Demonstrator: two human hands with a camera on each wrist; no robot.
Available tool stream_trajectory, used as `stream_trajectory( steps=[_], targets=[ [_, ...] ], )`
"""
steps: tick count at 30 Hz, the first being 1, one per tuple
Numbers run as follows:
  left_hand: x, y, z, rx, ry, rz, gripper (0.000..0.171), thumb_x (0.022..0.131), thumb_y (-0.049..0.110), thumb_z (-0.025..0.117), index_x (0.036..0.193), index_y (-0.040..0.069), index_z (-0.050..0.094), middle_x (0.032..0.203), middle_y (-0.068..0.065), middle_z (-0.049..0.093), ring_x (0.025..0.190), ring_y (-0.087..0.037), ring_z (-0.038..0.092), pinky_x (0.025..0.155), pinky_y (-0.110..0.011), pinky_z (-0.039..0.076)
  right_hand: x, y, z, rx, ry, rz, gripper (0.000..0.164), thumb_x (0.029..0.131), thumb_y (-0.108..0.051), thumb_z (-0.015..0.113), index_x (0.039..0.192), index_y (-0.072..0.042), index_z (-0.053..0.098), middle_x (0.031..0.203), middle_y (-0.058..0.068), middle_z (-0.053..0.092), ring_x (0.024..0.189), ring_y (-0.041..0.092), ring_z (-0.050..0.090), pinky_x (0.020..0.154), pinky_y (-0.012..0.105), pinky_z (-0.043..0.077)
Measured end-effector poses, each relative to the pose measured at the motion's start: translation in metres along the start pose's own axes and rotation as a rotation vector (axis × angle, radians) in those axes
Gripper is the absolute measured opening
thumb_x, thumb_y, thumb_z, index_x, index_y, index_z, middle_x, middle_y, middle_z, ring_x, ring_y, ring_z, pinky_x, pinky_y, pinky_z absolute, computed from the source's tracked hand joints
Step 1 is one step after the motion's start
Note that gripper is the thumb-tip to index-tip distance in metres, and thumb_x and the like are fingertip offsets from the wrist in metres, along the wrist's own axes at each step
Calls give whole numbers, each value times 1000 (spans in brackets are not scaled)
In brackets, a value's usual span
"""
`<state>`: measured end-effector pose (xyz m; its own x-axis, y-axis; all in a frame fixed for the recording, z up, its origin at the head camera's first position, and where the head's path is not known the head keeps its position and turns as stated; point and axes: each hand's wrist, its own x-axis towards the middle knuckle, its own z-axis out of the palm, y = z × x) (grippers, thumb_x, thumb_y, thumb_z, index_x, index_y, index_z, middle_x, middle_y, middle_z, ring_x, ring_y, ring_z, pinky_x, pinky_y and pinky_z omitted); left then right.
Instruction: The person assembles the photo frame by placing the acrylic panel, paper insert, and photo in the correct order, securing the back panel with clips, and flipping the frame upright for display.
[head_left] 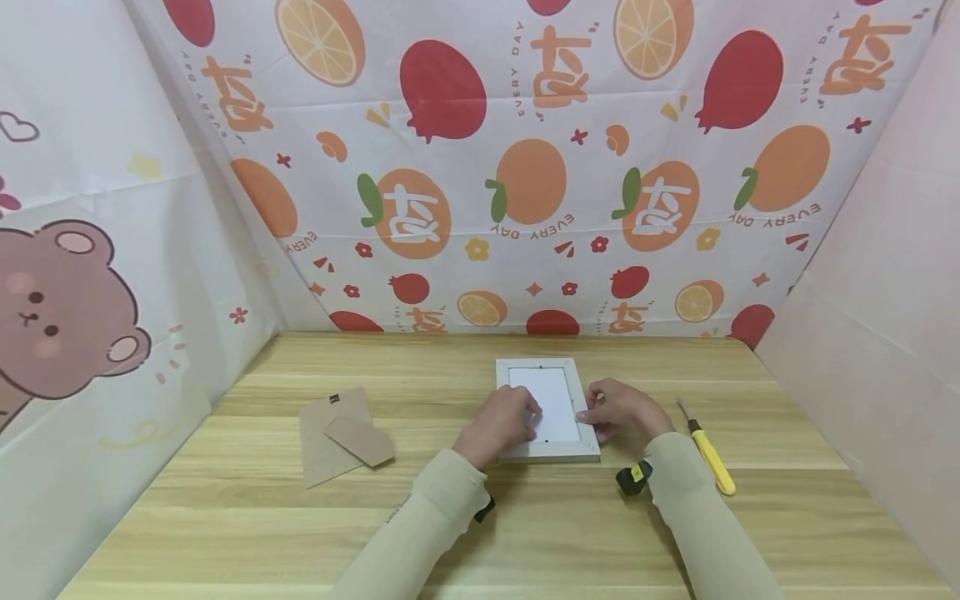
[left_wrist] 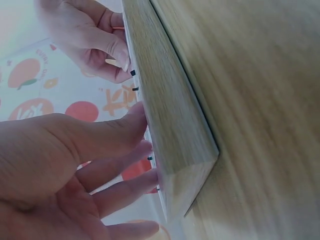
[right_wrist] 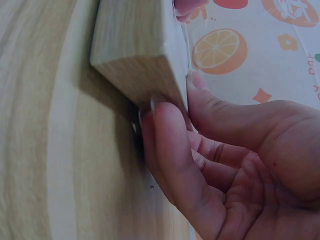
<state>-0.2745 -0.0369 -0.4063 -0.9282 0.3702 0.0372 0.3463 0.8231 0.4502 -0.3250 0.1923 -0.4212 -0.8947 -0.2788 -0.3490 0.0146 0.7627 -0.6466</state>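
Right hand [head_left: 621,408] is gripping the frame [head_left: 551,452] at 3 o'clock, left hand [head_left: 504,419] resting loosely around 8; I'd be pressing gently.

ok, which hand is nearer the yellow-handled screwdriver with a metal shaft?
The right hand, gripping the white-faced rectangular wooden frame, thumb on top, by the side nearer that screwdriver; the left hand reaches over the opposite side.

Bright, diffuse light in the head view; soft shadows on the table [head_left: 225,517]; 2 wrist views dimmer, softer.
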Motion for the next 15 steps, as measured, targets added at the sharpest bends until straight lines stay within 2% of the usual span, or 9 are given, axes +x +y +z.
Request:
stream_trajectory(
  steps=[4,8,15],
  targets=[
    [-4,-3,-2,-46,34,55,29,84,0,81,113,5,78,120,-11,76,119,-33,65,106,-45,51,-1,0,0,2,-3,9,20,98,-21,72,97,-6,59,84,7,64,67,17,64,62,25,55],
    [-14,-9,-12,-96,75,74,27,86,-2,78,113,0,76,121,-16,74,121,-37,64,107,-49,51,-1,-1,1,12,0,16,19,98,-20,72,97,-6,59,84,7,63,66,16,64,61,24,56],
    [-32,-26,-41,-103,140,34,32,83,1,82,113,-3,73,122,-19,73,122,-39,64,108,-52,49,-3,-4,0,11,3,7,20,97,-21,72,96,-7,58,83,6,63,66,16,64,62,24,54]
  ],
)
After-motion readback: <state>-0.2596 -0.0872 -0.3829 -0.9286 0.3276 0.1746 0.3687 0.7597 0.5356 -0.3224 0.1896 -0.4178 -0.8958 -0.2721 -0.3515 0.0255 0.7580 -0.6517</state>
